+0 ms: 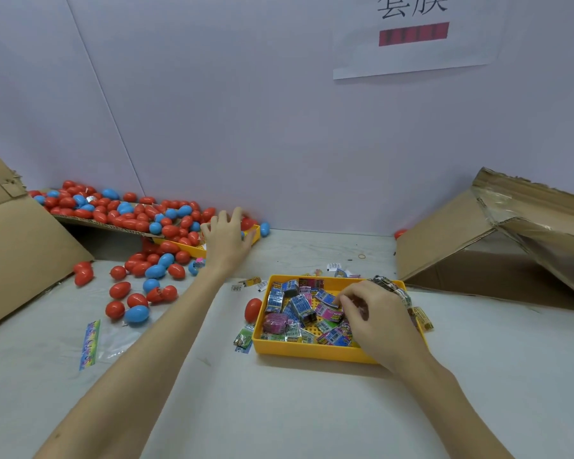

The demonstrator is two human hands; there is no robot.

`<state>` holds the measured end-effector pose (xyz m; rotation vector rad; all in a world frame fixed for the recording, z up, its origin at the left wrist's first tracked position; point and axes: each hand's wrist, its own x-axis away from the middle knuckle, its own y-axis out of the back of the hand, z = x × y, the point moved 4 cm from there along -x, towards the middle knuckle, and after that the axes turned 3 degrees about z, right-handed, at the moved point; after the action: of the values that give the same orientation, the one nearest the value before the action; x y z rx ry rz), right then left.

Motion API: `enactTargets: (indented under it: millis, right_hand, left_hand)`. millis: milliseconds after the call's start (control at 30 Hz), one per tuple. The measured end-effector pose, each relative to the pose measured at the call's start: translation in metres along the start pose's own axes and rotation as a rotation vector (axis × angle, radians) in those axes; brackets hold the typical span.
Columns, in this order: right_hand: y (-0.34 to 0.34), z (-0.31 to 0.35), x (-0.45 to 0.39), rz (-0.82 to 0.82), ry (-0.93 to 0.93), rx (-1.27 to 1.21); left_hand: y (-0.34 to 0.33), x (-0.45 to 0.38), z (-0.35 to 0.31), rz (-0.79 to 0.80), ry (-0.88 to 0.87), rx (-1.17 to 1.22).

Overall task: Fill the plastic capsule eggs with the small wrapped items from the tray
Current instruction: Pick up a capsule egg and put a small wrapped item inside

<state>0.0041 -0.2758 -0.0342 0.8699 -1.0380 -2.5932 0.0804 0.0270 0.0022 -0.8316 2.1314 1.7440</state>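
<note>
- A clear plastic bag with a colourful printed strip [89,344] lies flat on the pale surface [279,409], nearest on the left.
- The yellow tray [307,351] sits right of centre, filled with small wrapped items [300,308]; a few more packets lie just outside its rim.
- The right hand [371,321] reaches into the tray, its fingers curled down among the packets; whether it pinches one, I cannot tell.
- A single red capsule egg [253,309] rests against the tray's left wall.
- Loose red and blue capsule eggs [140,293] are scattered further left.
- The left hand [227,235] stretches to a second yellow tray [198,249] by the wall, fingers spread wide over the eggs there.
- A larger egg pile [120,210] covers a cardboard sheet [93,222] behind.
- A collapsed cardboard box [497,233] lies far right.
</note>
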Motion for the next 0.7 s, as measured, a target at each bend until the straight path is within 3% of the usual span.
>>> enactTargets:
  millis: [100,267,533,700]
  right_hand:
    - [-0.006,0.003,0.001,0.16,0.02,0.095]
    - [-0.004,0.008,0.003,0.225,0.033,0.177]
    - [0.001,0.012,0.006,0.218,0.04,0.145]
    - [-0.002,0.012,0.005,0.249,0.04,0.194]
  left_hand:
    - [0.022,0.035,-0.024,-0.009,-0.037,0.335]
    - [0.041,0.1,-0.073,0.212,0.002,0.795]
    - [0.048,0.135,-0.088,0.228,-0.119,0.7]
    - [0.057,0.134,-0.074,0.19,-0.102,0.876]
